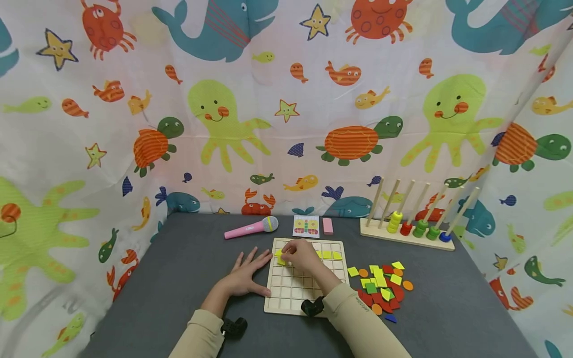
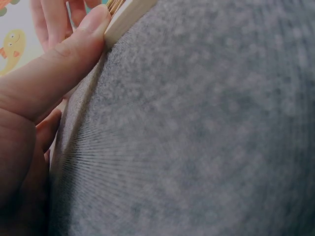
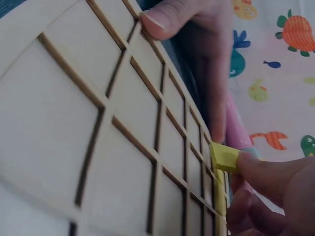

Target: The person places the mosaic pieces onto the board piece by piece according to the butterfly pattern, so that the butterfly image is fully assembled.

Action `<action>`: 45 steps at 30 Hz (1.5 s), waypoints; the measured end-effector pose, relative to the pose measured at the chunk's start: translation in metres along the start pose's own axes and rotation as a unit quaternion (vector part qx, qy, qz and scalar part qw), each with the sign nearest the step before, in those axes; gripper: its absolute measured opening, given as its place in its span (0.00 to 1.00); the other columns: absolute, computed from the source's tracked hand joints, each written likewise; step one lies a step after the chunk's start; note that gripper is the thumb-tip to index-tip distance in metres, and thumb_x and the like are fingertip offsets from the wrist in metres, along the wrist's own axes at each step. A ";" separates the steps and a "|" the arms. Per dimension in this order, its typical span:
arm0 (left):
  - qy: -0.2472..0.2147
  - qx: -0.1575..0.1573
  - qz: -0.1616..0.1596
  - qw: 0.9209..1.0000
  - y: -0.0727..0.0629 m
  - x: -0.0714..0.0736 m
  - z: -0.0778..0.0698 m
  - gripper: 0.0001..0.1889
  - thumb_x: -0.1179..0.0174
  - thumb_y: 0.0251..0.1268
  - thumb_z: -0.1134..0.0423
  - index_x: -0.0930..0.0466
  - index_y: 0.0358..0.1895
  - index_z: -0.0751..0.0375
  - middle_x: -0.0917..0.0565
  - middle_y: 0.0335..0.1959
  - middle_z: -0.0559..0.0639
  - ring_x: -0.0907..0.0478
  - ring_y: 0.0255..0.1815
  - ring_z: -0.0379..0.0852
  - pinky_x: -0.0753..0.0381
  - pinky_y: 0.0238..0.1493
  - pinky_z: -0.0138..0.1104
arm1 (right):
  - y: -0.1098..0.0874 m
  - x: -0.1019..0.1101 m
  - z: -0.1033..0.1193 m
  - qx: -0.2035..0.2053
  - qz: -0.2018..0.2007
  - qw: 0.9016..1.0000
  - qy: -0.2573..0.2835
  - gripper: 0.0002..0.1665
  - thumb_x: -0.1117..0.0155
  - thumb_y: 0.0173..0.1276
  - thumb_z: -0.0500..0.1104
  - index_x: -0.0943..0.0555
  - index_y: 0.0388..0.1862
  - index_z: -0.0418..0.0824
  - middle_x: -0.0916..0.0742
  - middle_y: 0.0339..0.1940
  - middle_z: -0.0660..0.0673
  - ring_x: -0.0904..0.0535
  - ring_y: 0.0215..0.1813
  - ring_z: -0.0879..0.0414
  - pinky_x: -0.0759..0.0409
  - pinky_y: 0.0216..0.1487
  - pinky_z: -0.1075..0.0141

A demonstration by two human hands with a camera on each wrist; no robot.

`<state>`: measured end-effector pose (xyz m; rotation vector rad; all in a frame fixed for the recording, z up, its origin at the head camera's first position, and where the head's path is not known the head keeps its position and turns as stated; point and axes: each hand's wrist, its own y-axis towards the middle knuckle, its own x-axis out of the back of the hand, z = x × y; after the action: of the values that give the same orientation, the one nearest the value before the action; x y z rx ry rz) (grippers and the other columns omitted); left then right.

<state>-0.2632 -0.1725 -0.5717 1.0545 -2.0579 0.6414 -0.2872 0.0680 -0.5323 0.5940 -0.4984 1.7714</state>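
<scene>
A wooden grid board (image 1: 285, 304) lies on the dark grey table. Over its upper left part is my right hand (image 1: 305, 256), pinching a yellow square tile (image 3: 224, 157) between thumb and finger; the right wrist view shows the tile tilted above the cells. Several yellow tiles (image 1: 337, 255) sit in a row near the board's far edge, some hidden behind the right hand. My left hand (image 1: 243, 275) rests at the board's left side with fingers spread, its thumb (image 2: 74, 56) touching the board's edge and its fingertips by the upper left corner.
Right of the board lies a loose pile of coloured shape pieces (image 1: 380, 281). Beyond the board are a pink toy microphone (image 1: 246, 230), a butterfly pattern card (image 1: 306, 226) and a pink block (image 1: 328, 226). A pegged counting stand (image 1: 406, 235) with coloured rings stands back right, before a printed curtain (image 1: 277, 139).
</scene>
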 end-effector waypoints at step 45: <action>-0.006 0.005 0.001 1.000 0.001 0.000 -0.001 0.63 0.28 0.41 0.27 0.49 0.82 0.42 0.50 0.84 0.46 0.70 0.84 0.58 0.82 0.76 0.61 | -0.043 0.065 -0.010 -0.026 -0.068 0.992 -0.104 0.06 0.28 0.67 0.48 0.12 0.38 0.48 0.14 0.34 0.51 0.21 0.38 0.54 0.22 0.36 0.59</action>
<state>-0.2640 -0.1709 -0.5711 1.0660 -2.0685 0.6478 -0.2623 0.1343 -0.4981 0.7635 -0.6304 1.5715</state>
